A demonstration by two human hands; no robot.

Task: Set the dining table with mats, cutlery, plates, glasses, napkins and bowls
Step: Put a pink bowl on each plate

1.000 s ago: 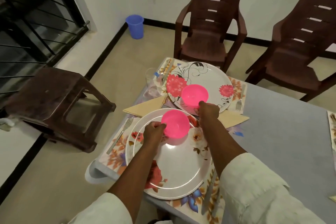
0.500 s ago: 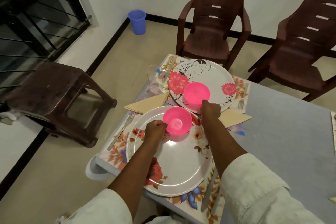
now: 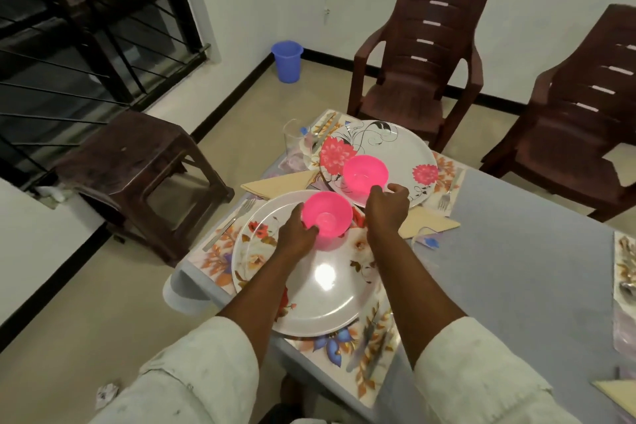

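On the near plate point(image 3: 309, 299), just ahead of the left hand point(image 3: 296, 234), sits one pink bowl point(image 3: 327, 213); the fingers curl around its near rim and hold it. Past the right hand point(image 3: 387, 206) the second pink bowl point(image 3: 364, 172) rests on the far plate point(image 3: 378, 162), and this hand pinches its near rim. I think a bowl could slide on the smooth plate if a hand lets go while pushing, or the right wrist could tip the near bowl. I count two plates, two bowls, two forks point(image 3: 229, 227), two beige napkins point(image 3: 278, 182), one glass point(image 3: 294, 139); the knives I cannot count surely
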